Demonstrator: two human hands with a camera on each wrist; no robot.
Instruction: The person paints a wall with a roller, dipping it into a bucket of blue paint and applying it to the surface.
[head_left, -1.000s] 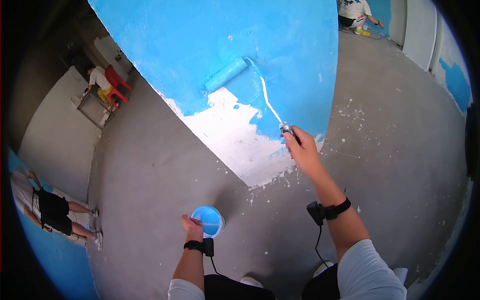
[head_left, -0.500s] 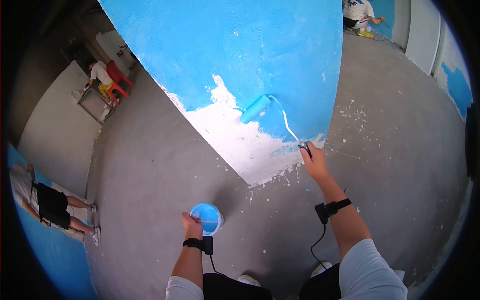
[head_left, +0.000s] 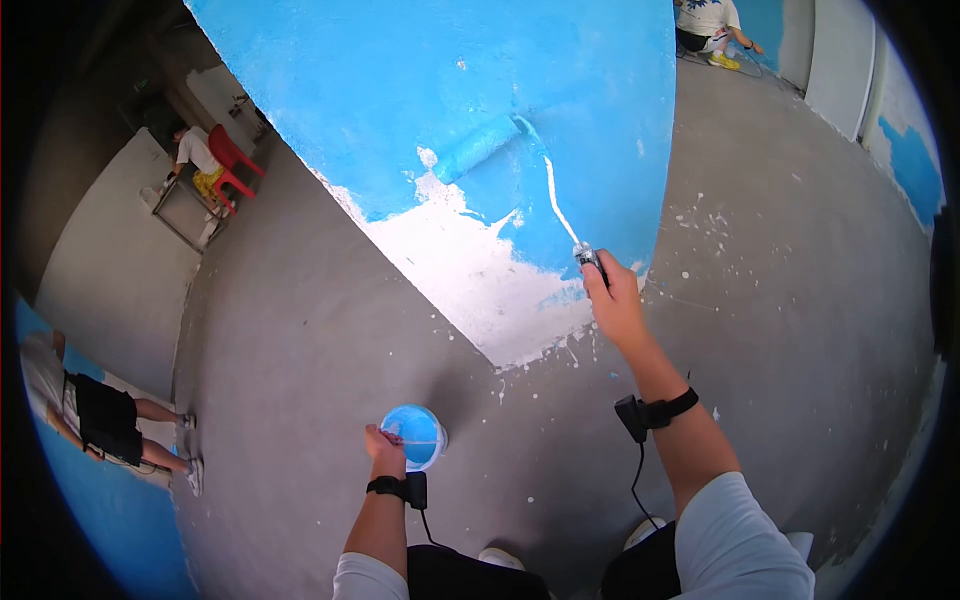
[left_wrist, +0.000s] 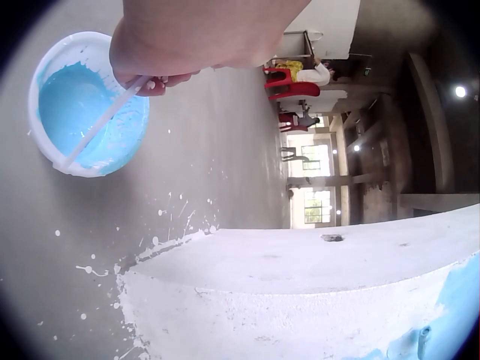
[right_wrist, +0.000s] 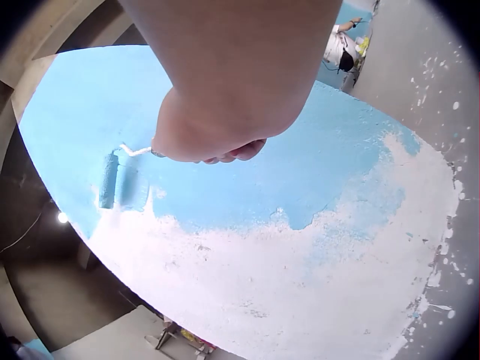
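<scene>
My right hand [head_left: 615, 300] grips the dark handle of a paint roller [head_left: 480, 148], whose white wire frame bends up to a blue-coated sleeve. That sleeve lies against the wall panel [head_left: 470, 270], at the ragged border between blue paint and bare white; the right wrist view shows the roller [right_wrist: 109, 181] left of the hand. Low on the other side, my left hand [head_left: 384, 445] holds the handle [left_wrist: 105, 120] of a white bucket [head_left: 443, 440]. Blue paint fills part of the bucket and streaks its inner side.
The grey floor [head_left: 300, 370] carries white paint splatters near the wall's foot. A person in black shorts [head_left: 108, 415] stands at left, another sits on a red chair [head_left: 228, 160] behind a table frame. A third person [head_left: 712, 25] crouches by a blue wall at upper right.
The roller went down and right over the white patch, then back up and left. Blue covers more of the white there. My left hand and the bucket stay nearly still.
</scene>
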